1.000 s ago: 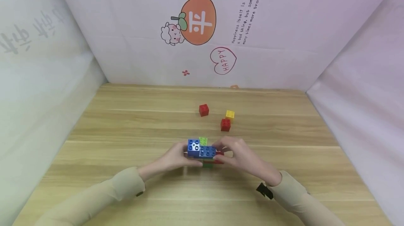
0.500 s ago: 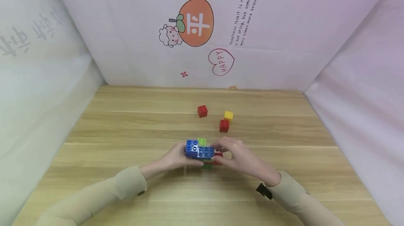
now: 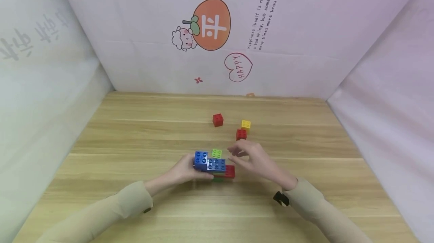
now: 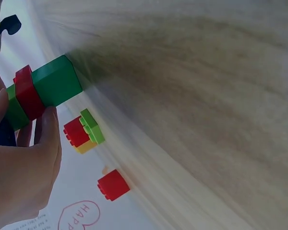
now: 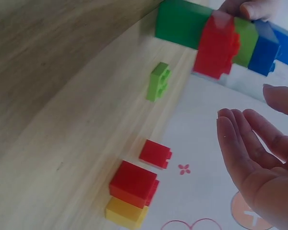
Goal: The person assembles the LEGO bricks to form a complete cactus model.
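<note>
My left hand (image 3: 183,168) grips a stack of toy building bricks, fingers and thumb on either side of it. In the right wrist view the stack runs from a dark green brick (image 5: 182,23) through a red brick (image 5: 215,45) and a light green brick (image 5: 246,40) to two blue ones. The upper blue brick (image 3: 201,161) overhangs to the left; the red brick juts out to the right. To the right of the stack and apart from it, my right hand (image 3: 255,160) holds nothing, its fingers spread from the thumb. A loose lime brick (image 3: 216,153) lies just behind the stack.
Farther back on the wooden table (image 3: 152,122) lie a single red brick (image 3: 218,120), another red brick (image 3: 241,134) and a yellow brick (image 3: 246,124) close behind that one. White printed cloth (image 3: 162,69) walls the table at the back and both sides.
My right hand has let go of the blue brick and drawn back from the stack. The stack, still in my left hand, has shifted slightly left.
</note>
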A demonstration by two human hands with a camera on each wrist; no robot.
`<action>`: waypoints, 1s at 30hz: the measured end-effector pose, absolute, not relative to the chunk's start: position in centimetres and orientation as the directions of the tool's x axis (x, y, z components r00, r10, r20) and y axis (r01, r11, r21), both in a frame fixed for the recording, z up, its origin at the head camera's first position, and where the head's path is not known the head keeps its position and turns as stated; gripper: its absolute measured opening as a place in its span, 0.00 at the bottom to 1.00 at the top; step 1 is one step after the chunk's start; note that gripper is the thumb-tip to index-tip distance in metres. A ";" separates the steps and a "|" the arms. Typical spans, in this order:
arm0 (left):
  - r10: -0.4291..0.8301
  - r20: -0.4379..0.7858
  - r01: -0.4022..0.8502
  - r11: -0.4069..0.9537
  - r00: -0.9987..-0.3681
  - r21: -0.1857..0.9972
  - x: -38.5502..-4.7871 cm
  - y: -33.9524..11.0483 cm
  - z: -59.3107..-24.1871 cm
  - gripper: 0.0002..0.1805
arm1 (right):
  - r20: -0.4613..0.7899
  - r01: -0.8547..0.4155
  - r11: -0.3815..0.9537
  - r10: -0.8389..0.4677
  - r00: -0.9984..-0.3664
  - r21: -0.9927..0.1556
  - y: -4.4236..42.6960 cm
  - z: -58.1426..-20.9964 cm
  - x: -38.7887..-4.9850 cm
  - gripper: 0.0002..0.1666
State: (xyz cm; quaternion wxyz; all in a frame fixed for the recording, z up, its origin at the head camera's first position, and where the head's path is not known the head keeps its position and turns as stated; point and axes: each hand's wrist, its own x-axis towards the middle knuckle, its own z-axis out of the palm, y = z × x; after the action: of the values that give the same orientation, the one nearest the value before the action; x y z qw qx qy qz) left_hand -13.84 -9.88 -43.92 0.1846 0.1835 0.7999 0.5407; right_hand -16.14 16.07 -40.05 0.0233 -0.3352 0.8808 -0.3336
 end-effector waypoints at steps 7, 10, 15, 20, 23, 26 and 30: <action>0.491 -0.104 0.097 0.366 -0.865 0.926 -13.6 -10.7 -44.2 0.30 | 0.090 -0.501 0.608 -0.577 -0.812 -0.617 15.3 -41.3 -17.6 0.16; 0.492 -0.104 0.099 0.368 -0.864 0.925 -13.7 -10.8 -44.2 0.30 | 0.062 -0.482 0.615 -0.576 -0.815 -0.625 14.9 -41.8 -18.1 0.17; 0.494 -0.102 0.098 0.362 -0.863 0.927 -13.6 -10.8 -44.1 0.29 | 0.040 -0.476 0.592 -0.599 -0.800 -0.650 14.2 -42.7 -18.7 0.17; 0.497 -0.095 0.109 0.366 -0.862 0.924 -13.6 -10.9 -44.1 0.30 | 0.014 -0.465 0.612 -0.596 -0.803 -0.640 13.6 -43.4 -19.2 0.17; 0.498 -0.090 0.113 0.364 -0.862 0.924 -13.6 -10.9 -44.3 0.30 | -0.004 -0.457 0.640 -0.583 -0.812 -0.617 13.3 -43.7 -19.5 0.18; 0.497 -0.090 0.110 0.358 -0.863 0.927 -13.6 -10.9 -44.4 0.31 | -0.021 -0.448 0.666 -0.571 -0.820 -0.597 13.0 -43.9 -19.7 0.18; 0.494 -0.096 0.101 0.357 -0.864 0.928 -13.6 -10.9 -44.4 0.33 | -0.035 -0.445 0.695 -0.558 -0.829 -0.565 12.6 -44.1 -19.9 0.19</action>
State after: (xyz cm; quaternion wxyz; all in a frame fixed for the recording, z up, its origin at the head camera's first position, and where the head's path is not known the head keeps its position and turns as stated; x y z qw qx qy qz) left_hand -13.59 -10.85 -44.35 0.1833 0.1854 0.8031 0.5357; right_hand -19.86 12.56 -44.12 0.1022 -0.2740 0.9149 -0.2782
